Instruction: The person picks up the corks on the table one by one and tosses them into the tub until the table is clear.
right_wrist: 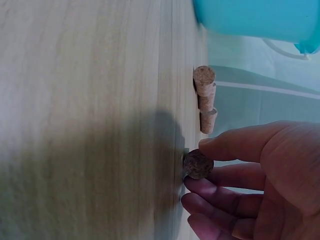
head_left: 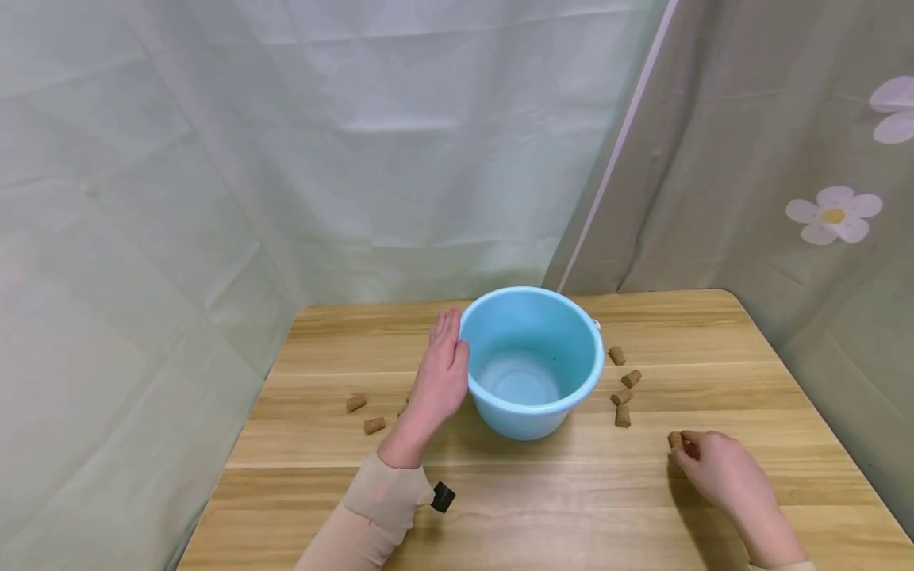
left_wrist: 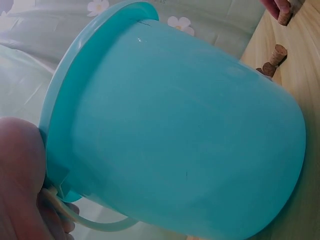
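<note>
A light blue bucket (head_left: 524, 424) stands upright on the wooden table. Against the left side of its rim rests my left hand (head_left: 441, 373), fingers straight and side by side. The bucket's pale handle (left_wrist: 95, 224) hangs down close to those fingers in the left wrist view. To the right of the bucket, my right hand (head_left: 728, 472) pinches a cork (right_wrist: 198, 164) between thumb and index finger, low over the tabletop. Its other fingers curl loosely below. Nothing lies inside the bucket except a tiny dark speck.
Several corks (head_left: 623, 415) lie loosely in a line right of the bucket. On the left are a cork (head_left: 355, 403) and a second cork (head_left: 374, 426), with something brown partly hidden behind my left wrist. Pale curtains (head_left: 428, 159) hang behind the table (head_left: 543, 507).
</note>
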Motion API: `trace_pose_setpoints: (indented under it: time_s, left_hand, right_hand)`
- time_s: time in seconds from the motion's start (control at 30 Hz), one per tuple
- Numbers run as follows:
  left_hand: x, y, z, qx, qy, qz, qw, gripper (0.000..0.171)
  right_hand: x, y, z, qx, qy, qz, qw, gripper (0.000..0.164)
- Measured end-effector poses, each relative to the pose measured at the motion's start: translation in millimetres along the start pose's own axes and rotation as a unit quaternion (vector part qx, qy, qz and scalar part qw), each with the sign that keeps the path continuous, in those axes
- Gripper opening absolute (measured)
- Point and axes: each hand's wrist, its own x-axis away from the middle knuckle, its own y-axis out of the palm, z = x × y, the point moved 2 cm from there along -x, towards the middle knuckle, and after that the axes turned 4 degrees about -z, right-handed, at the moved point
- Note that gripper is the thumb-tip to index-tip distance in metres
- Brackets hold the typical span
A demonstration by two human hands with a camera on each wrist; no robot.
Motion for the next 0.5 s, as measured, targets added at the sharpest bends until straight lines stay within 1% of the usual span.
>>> trace_pose_setpoints:
  time_s: [0.1, 0.3, 0.5]
  left_hand:
    - [0.0, -0.7, -0.1, 0.002, 0.001, 0.0, 1.0, 0.057]
    - [1.5, -0.7, -0.7, 0.001, 0.003, -0.001, 1.0, 0.057]
    - [1.3, -0.5, 1.2, 0.004, 0.005, -0.001, 1.0, 0.056]
  right_hand:
    - [-1.5, -0.7, 0.1, 0.002, 0.002, 0.0, 1.0, 0.041]
    - [-2.8, 0.5, 0.1, 0.001, 0.001, 0.002, 1.0, 0.04]
    - [-4.5, -2.6, 0.7, -0.003, 0.012, -0.008, 1.0, 0.049]
